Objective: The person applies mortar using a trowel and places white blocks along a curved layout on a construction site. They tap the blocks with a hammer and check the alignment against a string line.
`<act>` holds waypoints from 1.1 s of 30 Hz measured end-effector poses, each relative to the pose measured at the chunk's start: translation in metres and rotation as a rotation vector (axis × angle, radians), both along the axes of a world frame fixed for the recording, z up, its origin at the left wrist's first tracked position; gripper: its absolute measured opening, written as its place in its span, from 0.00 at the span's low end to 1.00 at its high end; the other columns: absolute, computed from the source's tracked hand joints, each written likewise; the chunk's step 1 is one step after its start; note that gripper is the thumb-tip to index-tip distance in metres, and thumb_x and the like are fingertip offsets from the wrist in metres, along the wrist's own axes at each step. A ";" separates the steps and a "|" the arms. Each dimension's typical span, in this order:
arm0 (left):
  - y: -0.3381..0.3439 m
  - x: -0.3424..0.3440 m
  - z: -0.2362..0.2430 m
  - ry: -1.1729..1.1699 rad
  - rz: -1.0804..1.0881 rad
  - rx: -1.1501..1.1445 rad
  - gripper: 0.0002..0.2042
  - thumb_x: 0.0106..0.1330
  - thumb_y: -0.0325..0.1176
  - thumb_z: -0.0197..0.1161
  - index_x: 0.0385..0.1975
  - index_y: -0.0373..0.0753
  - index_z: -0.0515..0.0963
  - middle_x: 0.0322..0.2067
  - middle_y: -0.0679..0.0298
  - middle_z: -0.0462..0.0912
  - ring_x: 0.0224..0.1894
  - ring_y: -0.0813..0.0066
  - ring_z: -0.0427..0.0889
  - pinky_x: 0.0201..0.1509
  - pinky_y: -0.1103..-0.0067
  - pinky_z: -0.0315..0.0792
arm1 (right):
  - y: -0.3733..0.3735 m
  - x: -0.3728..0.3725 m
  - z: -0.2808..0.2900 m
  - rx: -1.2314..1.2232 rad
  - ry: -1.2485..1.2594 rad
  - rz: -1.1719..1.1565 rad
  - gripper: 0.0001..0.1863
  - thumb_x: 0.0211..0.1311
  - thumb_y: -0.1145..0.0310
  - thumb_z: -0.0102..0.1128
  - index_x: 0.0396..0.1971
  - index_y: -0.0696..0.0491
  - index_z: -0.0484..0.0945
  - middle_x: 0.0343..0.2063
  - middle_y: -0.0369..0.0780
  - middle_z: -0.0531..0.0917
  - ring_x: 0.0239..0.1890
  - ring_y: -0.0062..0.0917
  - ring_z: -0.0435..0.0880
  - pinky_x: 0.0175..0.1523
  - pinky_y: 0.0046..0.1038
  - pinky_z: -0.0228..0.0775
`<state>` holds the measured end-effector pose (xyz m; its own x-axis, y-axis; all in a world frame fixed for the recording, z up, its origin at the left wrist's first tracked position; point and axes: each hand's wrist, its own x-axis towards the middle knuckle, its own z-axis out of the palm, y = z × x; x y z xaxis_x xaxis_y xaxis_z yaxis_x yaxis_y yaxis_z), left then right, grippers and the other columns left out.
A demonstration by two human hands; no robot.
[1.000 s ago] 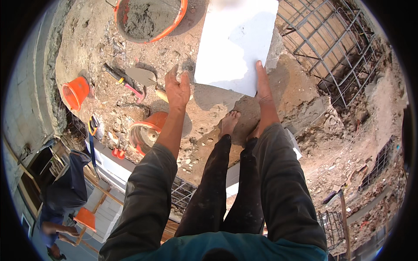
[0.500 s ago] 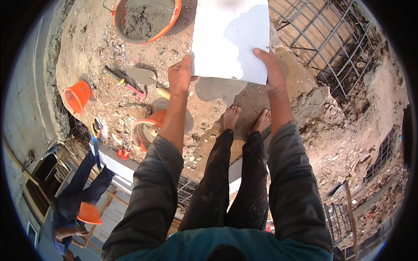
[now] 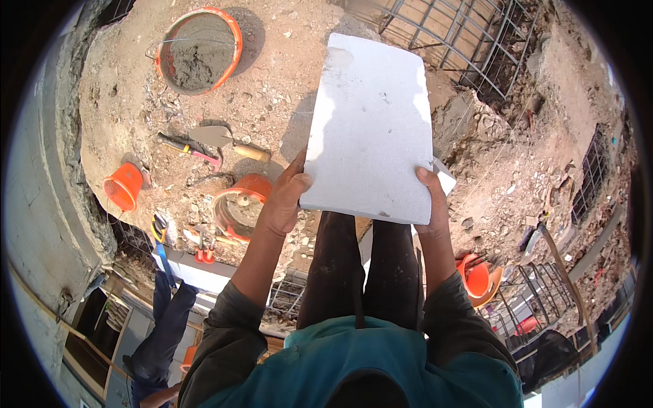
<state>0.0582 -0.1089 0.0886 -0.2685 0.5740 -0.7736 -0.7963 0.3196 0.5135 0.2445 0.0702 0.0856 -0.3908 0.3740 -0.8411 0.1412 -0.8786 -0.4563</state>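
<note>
A white aerated concrete block (image 3: 371, 129) is held up in front of me, its broad face toward me and one lower edge slightly chipped. My left hand (image 3: 287, 194) grips its lower left side, thumb on the near face. At the lower right side, my right hand (image 3: 434, 204) clasps the block the same way. Fingers behind the block are hidden. On the rubble ground to the left lie a trowel (image 3: 212, 136) with a wooden handle and a hammer (image 3: 194, 149). Beyond them stands an orange bucket (image 3: 237, 49) of wet grey mortar.
Orange buckets stand at left (image 3: 124, 186) and near my left forearm (image 3: 253, 185); another (image 3: 474, 277) is at right. Rebar mesh (image 3: 442, 37) spans a pit at the far right. Red-handled tools (image 3: 204, 256) lie lower left. A co-worker (image 3: 158, 343) in dark clothes is at lower left.
Both hands have drawn the block closer to my body, and its whole face now shows. My view has shifted, and my feet are now hidden behind the block.
</note>
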 end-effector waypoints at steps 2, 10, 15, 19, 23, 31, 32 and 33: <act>0.009 0.034 -0.001 -0.151 0.019 0.009 0.41 0.59 0.50 0.65 0.69 0.33 0.58 0.63 0.55 0.68 0.65 0.66 0.67 0.66 0.70 0.65 | 0.006 0.035 0.010 -0.033 -0.051 -0.053 0.45 0.56 0.47 0.62 0.64 0.65 0.61 0.56 0.55 0.72 0.57 0.41 0.75 0.58 0.37 0.71; 0.066 0.107 -0.119 -0.444 -0.016 -0.254 0.34 0.62 0.59 0.60 0.63 0.44 0.67 0.59 0.58 0.73 0.59 0.56 0.74 0.57 0.49 0.70 | 0.049 0.130 -0.100 -0.129 -0.098 -0.153 0.41 0.58 0.45 0.60 0.63 0.61 0.65 0.56 0.51 0.74 0.56 0.38 0.76 0.58 0.36 0.70; 0.105 0.099 -0.186 -0.421 -0.134 -0.459 0.33 0.59 0.64 0.50 0.60 0.50 0.71 0.59 0.58 0.73 0.60 0.50 0.71 0.58 0.43 0.62 | 0.055 0.124 -0.172 -0.147 -0.184 -0.179 0.42 0.57 0.41 0.59 0.63 0.59 0.66 0.56 0.49 0.75 0.56 0.38 0.76 0.58 0.36 0.69; 0.111 0.083 -0.236 -0.341 -0.154 -0.553 0.31 0.62 0.63 0.47 0.58 0.48 0.72 0.57 0.59 0.75 0.59 0.54 0.72 0.60 0.46 0.63 | 0.042 0.116 -0.225 -0.227 -0.223 -0.245 0.40 0.57 0.40 0.58 0.61 0.54 0.68 0.54 0.46 0.76 0.53 0.36 0.77 0.56 0.39 0.70; 0.129 0.073 -0.239 -0.086 -0.183 -0.625 0.34 0.62 0.61 0.51 0.62 0.44 0.70 0.59 0.52 0.72 0.61 0.56 0.72 0.60 0.50 0.66 | 0.047 0.108 -0.222 -0.307 -0.138 -0.344 0.39 0.59 0.39 0.55 0.62 0.53 0.67 0.55 0.45 0.76 0.53 0.35 0.77 0.55 0.39 0.71; 0.151 0.139 -0.188 1.263 -1.036 -0.266 0.63 0.40 0.76 0.66 0.73 0.41 0.48 0.70 0.32 0.31 0.73 0.33 0.30 0.69 0.39 0.32 | 0.035 0.089 -0.211 -0.408 -0.170 -0.361 0.45 0.63 0.32 0.44 0.67 0.56 0.62 0.57 0.47 0.74 0.55 0.36 0.77 0.58 0.45 0.69; 0.148 0.135 -0.194 1.267 -1.082 -0.297 0.66 0.37 0.77 0.67 0.73 0.41 0.46 0.70 0.31 0.28 0.73 0.33 0.25 0.69 0.39 0.28 | 0.035 0.091 -0.207 -0.382 -0.160 -0.240 0.46 0.63 0.32 0.43 0.68 0.56 0.59 0.58 0.48 0.73 0.56 0.37 0.75 0.59 0.46 0.68; 0.142 0.124 -0.199 1.241 -1.051 -0.267 0.69 0.31 0.82 0.64 0.73 0.42 0.47 0.71 0.32 0.26 0.74 0.35 0.22 0.67 0.38 0.24 | 0.036 0.095 -0.204 -0.356 -0.151 -0.118 0.47 0.64 0.31 0.42 0.69 0.55 0.57 0.59 0.48 0.72 0.58 0.37 0.74 0.60 0.46 0.68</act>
